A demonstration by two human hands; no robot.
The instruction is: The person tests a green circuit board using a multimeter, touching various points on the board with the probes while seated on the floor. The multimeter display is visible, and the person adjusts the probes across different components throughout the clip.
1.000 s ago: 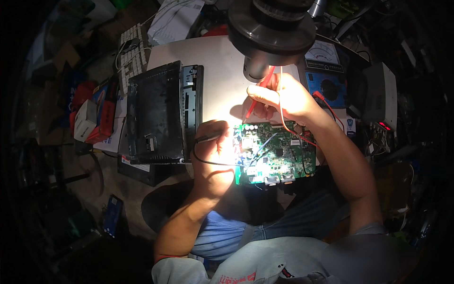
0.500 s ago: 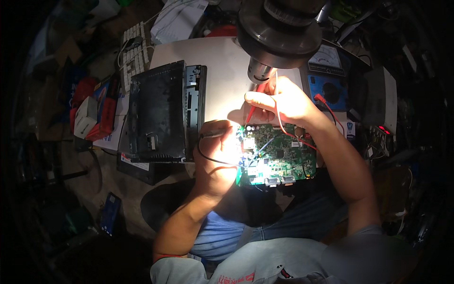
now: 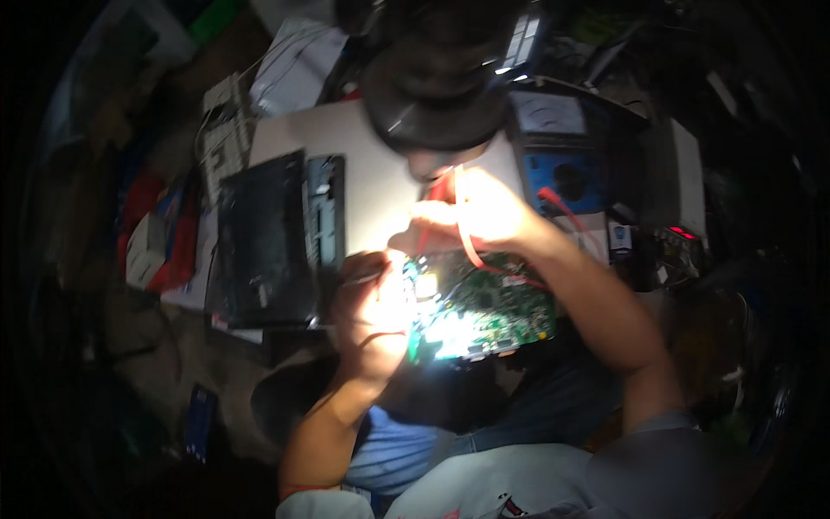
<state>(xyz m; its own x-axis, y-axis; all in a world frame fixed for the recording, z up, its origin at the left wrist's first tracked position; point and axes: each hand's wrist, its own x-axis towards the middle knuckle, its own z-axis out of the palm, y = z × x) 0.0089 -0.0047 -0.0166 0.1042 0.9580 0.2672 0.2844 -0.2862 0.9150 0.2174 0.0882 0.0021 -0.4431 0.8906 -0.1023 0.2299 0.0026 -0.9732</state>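
Tabletop (image 3: 367,147): black casing (image 3: 264,238) near circuit board (image 3: 488,304).

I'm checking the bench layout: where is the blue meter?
The blue meter is right of centre in the head view's upper half, beyond the right hand and left of the grey box.
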